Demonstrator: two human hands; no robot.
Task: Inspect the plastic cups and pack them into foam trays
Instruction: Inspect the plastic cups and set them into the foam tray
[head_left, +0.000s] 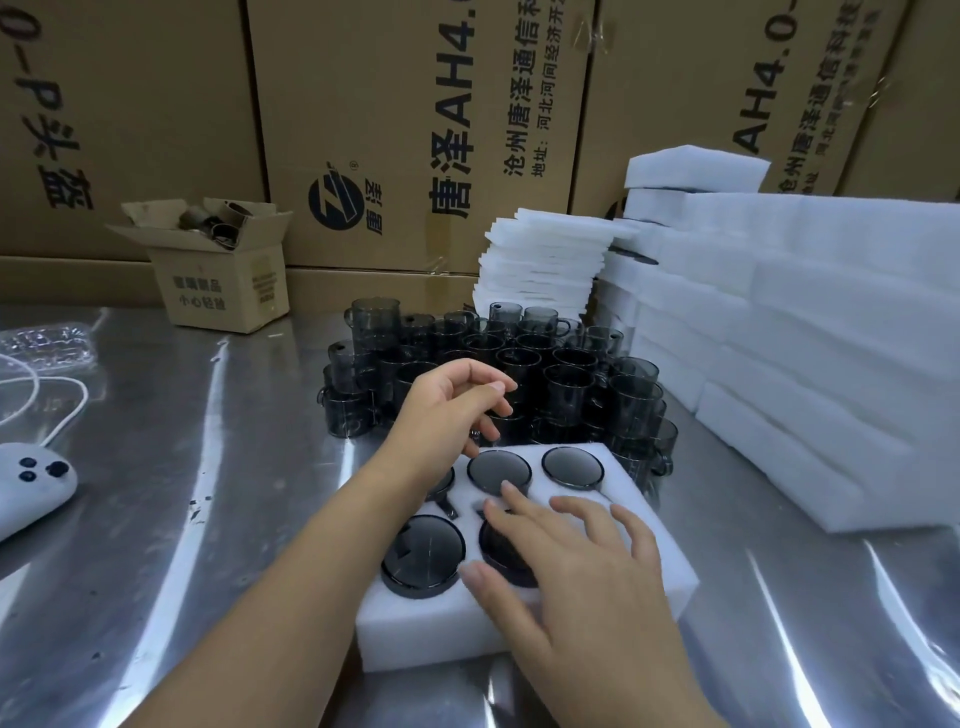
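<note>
Tall brown cardboard cartons printed with black characters (415, 130) are standing as a wall along the back. In front of them a shiny steel table (208, 467) is stretching across the whole view. Stacks of thick white foam trays (805, 338) are piling up on the right side of the table, with a lower stack of thin white foam sheets (545, 260) leaning just beside them.

A crowd of smoky grey see-through plastic cups with handles (571, 384) is sitting mid-table, some stacked two high, touching the foam stacks on the right. Just in front of them a white foam tray with round holes (415, 634) is lying flat, and five dark cups are showing in its holes. Two are sitting clear in the far row, one is peeking out under the left wrist, and two are in the near row.

The right hand (576, 561) is lying over the tray's near right part with fingers spread wide, partly covering the near middle cup and gripping nothing. The left hand (447, 415) is hovering over the tray's far edge with fingers loosely curled and holding nothing.

A small open cardboard box (223, 291) is standing far left. A white rounded device (31, 483), a clear plastic bag (47, 343) and a white cable (67, 410) are lying at the left edge.
</note>
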